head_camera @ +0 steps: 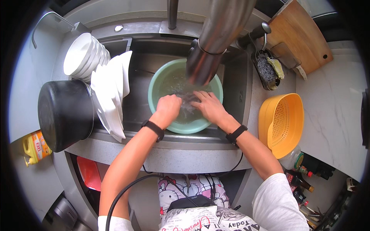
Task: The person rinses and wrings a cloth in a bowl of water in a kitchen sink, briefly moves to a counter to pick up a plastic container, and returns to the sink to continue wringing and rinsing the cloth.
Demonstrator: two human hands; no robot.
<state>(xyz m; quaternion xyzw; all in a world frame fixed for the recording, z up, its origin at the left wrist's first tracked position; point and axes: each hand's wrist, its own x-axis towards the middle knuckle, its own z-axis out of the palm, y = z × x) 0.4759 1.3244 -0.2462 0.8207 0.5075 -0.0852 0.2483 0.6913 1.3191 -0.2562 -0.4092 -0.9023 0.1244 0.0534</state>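
Observation:
A pale green plastic basin (153, 78) stands in the dark sink (138, 112), holding cloudy, stirred water. My left hand (168, 106) is over the left part of the basin, its fingers curled down at the water; whether it grips anything is hidden. Opposite it, my right hand (210, 106) has its fingers spread at the churning surface, with no object clearly in them. Something dark and blurred lies in the water between both hands. Directly above hangs the metal faucet spout (203, 60), its outlet over the basin.
White bowls (83, 57), white plates (108, 92) and a black pot (65, 112) crowd the left edge. On the right are a yellow colander basket (266, 124), a scrubber holder (267, 70), a cleaver (284, 53) and a wooden cutting board (303, 34). A black cable (127, 187) loops beside my left arm.

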